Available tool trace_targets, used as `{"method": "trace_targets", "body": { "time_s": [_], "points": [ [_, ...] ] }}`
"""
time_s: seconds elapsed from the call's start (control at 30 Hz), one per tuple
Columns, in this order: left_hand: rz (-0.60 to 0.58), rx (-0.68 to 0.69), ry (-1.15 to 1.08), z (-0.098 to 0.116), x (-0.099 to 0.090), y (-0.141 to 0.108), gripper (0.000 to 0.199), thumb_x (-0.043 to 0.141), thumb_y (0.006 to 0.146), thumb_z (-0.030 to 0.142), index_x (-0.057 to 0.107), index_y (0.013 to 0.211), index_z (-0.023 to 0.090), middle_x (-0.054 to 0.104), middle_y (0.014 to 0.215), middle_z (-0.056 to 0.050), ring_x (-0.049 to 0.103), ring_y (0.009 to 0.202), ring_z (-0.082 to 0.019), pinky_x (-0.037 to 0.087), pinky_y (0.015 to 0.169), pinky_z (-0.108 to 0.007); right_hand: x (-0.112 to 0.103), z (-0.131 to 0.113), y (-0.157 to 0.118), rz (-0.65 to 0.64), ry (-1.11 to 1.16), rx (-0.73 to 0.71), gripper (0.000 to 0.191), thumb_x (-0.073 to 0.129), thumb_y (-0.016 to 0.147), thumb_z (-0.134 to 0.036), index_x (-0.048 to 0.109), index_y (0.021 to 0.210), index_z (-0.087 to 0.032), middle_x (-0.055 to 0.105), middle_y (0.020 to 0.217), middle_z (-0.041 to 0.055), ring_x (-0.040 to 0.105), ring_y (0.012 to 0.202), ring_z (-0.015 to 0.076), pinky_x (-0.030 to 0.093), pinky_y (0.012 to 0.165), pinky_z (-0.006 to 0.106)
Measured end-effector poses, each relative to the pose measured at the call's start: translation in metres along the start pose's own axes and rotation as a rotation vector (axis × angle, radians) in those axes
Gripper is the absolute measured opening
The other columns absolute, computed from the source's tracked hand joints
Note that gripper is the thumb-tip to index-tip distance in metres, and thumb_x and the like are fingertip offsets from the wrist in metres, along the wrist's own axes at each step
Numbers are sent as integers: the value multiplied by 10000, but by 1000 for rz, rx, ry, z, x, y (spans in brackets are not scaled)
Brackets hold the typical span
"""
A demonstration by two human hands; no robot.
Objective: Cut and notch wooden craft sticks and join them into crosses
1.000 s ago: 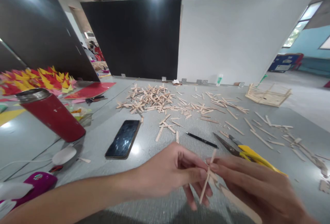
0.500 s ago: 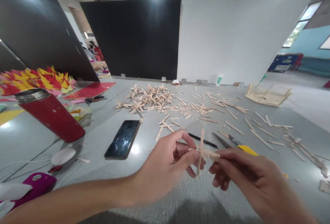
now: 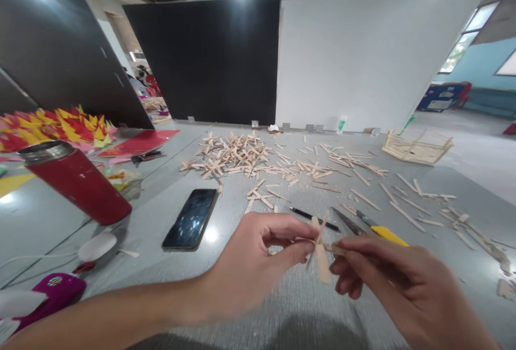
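Observation:
Several flat wooden sticks crossed into a star-like piece [image 3: 322, 263] are held up over the grey table between both hands. My left hand [image 3: 268, 250] pinches its left side with thumb and index finger. From the right, the thumb and index finger of my right hand [image 3: 387, 272] grip the end of one stick. Beyond the hands lie a black pen [image 3: 304, 215], scissors [image 3: 350, 223] and a yellow-handled cutter [image 3: 387, 234]. A heap of crossed wooden sticks [image 3: 234, 154] sits farther back, with loose sticks [image 3: 365, 199] scattered to its right.
At the left are a phone [image 3: 190, 218], a leaning red bottle [image 3: 80, 180], a white mouse-like object [image 3: 97, 245] and a purple item [image 3: 60, 291]. Folded red and yellow paper [image 3: 60, 127] lies behind them. A wooden stick frame [image 3: 417, 148] stands back right. Black and white panels border the rear.
The crossed piece has turned between my fingers, so a broad stick now points down toward me. My left index finger has straightened over it. The camera view has shifted slightly.

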State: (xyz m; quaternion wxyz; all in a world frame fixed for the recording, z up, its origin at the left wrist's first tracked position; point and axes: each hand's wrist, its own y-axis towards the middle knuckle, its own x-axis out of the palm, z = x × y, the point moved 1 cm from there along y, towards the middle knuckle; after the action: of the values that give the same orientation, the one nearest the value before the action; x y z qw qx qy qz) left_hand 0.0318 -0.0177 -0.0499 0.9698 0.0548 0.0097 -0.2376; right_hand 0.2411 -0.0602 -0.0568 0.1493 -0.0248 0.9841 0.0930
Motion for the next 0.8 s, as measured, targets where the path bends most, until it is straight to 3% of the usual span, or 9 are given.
{"method": "trace_targets", "body": {
  "time_s": [0.2, 0.53, 0.8],
  "points": [
    [-37, -93, -220, -1, 2, 0, 69, 853, 852, 152, 818, 897, 190, 810, 871, -14, 750, 846, -149, 572, 770, -208, -3, 2, -3, -52, -123, -152, 216, 616, 1035, -379, 801, 1013, -270, 777, 718, 17, 747, 610, 158, 626, 556, 201],
    [-82, -87, -196, -6, 4, -3, 60, 830, 866, 146, 828, 921, 170, 810, 918, -42, 741, 881, -174, 576, 813, -250, 0, -2, -4, -68, -175, -279, 174, 597, 1031, -254, 756, 998, -316, 757, 686, -69, 714, 581, 88, 576, 603, 140],
    [-3, -4, -79, -2, 5, -5, 37, 797, 916, 215, 789, 929, 182, 777, 891, -34, 705, 844, -160, 557, 773, -248, -7, -3, -1, -46, -288, -295, 183, 599, 1027, -259, 773, 1023, -316, 759, 702, -56, 727, 603, 109, 579, 578, 141]
  ]
}}
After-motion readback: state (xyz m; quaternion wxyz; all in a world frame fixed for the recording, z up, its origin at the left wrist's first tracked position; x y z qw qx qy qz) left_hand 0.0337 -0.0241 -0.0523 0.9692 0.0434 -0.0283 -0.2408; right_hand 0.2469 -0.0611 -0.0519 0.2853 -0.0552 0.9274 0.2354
